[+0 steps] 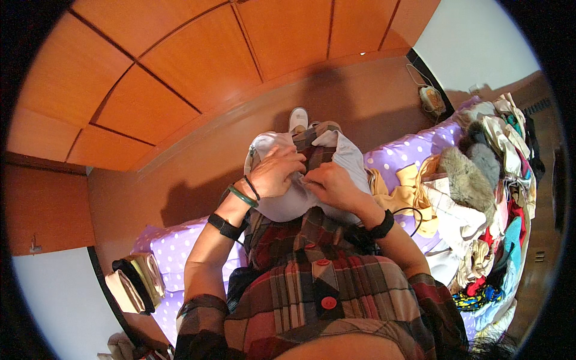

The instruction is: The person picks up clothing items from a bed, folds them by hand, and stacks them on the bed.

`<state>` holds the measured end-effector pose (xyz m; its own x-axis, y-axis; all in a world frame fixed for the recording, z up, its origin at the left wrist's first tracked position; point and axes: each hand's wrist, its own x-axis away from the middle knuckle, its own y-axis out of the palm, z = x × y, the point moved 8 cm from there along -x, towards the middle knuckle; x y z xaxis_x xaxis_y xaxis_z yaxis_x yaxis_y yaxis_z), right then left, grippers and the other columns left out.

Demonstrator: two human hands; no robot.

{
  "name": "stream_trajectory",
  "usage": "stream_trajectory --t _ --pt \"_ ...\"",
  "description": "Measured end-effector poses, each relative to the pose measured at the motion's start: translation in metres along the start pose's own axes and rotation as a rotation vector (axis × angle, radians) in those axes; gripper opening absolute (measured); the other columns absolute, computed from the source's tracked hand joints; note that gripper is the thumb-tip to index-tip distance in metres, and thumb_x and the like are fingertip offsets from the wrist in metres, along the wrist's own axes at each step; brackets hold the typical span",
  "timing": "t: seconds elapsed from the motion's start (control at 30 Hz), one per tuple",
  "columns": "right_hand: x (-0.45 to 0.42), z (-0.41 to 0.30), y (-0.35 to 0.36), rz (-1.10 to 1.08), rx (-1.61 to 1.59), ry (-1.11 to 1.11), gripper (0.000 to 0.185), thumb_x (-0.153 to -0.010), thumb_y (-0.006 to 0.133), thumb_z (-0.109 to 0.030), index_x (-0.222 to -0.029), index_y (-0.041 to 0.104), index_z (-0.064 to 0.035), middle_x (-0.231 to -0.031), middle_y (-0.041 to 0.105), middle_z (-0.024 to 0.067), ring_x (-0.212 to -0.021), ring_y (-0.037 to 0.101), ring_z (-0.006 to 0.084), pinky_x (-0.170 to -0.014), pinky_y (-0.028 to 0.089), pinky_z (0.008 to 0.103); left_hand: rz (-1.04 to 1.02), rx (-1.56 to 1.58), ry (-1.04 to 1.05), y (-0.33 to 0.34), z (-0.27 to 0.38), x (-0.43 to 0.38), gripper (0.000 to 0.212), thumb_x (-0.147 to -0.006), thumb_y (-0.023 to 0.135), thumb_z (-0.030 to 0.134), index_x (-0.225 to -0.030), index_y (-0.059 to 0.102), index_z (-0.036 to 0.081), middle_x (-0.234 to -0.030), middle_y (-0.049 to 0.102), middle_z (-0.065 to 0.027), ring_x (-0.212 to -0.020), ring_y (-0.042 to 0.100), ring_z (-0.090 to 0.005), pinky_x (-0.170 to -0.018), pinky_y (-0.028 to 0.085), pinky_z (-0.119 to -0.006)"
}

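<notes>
A white garment with two rounded cups, apparently a bra (281, 202), lies across the lap over a plaid shirt. My left hand (276, 173), with a green bangle and a dark cord at the wrist, rests on its left part, fingers bent over the fabric. From the other side, my right hand (335, 185) pinches the cloth near the middle between thumb and fingers. The two hands are close together but apart. Whether the left fingertips grip the fabric is partly hidden. Both forearms wear black straps.
A purple polka-dot bed cover (396, 153) carries a heap of mixed clothes (454, 202) on the right, with a fur piece (465, 180). Folded clothes (135, 283) stand at the left. Orange wooden cabinets (202, 58) line the far side; a corded device (432, 100) lies on the floor.
</notes>
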<state>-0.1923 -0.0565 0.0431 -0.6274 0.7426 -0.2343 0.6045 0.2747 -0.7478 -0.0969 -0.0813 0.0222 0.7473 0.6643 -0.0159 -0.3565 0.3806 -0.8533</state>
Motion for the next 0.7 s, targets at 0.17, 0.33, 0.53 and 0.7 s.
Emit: stream_trajectory --t 0.17,0.33,0.53,0.7 --pt "0.002 -0.002 -0.022 0.066 -0.127 0.015 0.012 -0.078 0.059 -0.018 -0.076 0.062 -0.0062 -0.073 0.061 0.0125 -0.072 0.057 0.0335 -0.065 0.044 0.0437 0.133 -0.003 0.017 -0.031 0.004 0.008 0.016 -0.071 0.063 0.010 -0.087 0.063 0.007 -0.097 0.061 -0.0118 -0.105 0.051 -0.0313 -0.095 0.034 -0.045" --pt "-0.004 -0.016 -0.050 0.086 -0.204 0.024 0.009 -0.078 0.061 -0.013 -0.080 0.062 -0.0052 -0.075 0.061 0.0128 -0.074 0.057 0.0326 -0.066 0.045 0.0411 0.090 0.110 -0.044 -0.062 0.018 0.030 0.010 -0.078 0.061 0.012 -0.085 0.063 0.004 -0.084 0.062 -0.0134 -0.085 0.057 -0.0327 -0.075 0.045 -0.040" --pt "-0.009 -0.030 -0.059 0.096 -0.214 -0.039 0.008 -0.077 0.064 -0.006 -0.083 0.063 -0.0008 -0.075 0.062 0.0120 -0.071 0.056 0.0269 -0.065 0.044 0.0351 0.138 0.219 -0.059 -0.081 0.030 0.043 0.013 -0.084 0.060 0.016 -0.086 0.063 0.003 -0.079 0.063 -0.0140 -0.076 0.061 -0.0299 -0.066 0.048 -0.037" --pt "-0.004 -0.030 -0.062 0.109 -0.235 -0.027 0.009 -0.078 0.062 -0.011 -0.082 0.062 -0.0028 -0.076 0.061 0.0127 -0.075 0.056 0.0324 -0.067 0.044 0.0398 0.162 0.214 -0.086 -0.081 0.033 0.045 0.013 -0.083 0.062 0.015 -0.087 0.064 0.002 -0.079 0.064 -0.0132 -0.074 0.062 -0.0281 -0.066 0.049 -0.035"
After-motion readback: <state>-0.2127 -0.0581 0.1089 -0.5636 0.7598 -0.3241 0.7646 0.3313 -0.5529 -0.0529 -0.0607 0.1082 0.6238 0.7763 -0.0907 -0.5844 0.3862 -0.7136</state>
